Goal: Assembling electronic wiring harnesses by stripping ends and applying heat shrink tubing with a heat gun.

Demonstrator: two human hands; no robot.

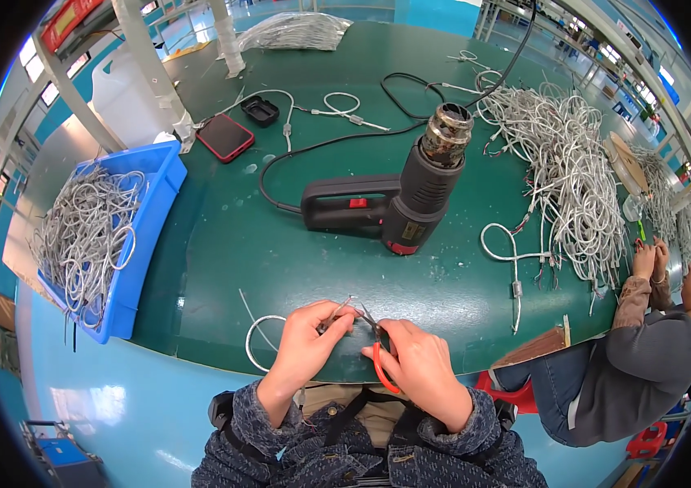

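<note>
My left hand (pixel 306 343) pinches the end of a white cable (pixel 251 346) at the table's front edge. Short thin wires stick up past its fingertips, and the cable loops out to the left of the hand. My right hand (pixel 422 358) is closed round small pliers with red handles (pixel 384 370). Their dark jaws point up and left, beside the wire ends between the two hands; whether they grip a wire I cannot tell. Beyond the hands, a black heat gun (pixel 423 199) stands on the table, its metal nozzle pointing up.
A blue bin (pixel 154 215) on the left holds many grey cables. More white cables (pixel 561 171) lie heaped on the right of the green table (pixel 223 236). A phone (pixel 224 138) and small black tray (pixel 260 111) lie further back. At right, another person (pixel 647 374) sits working.
</note>
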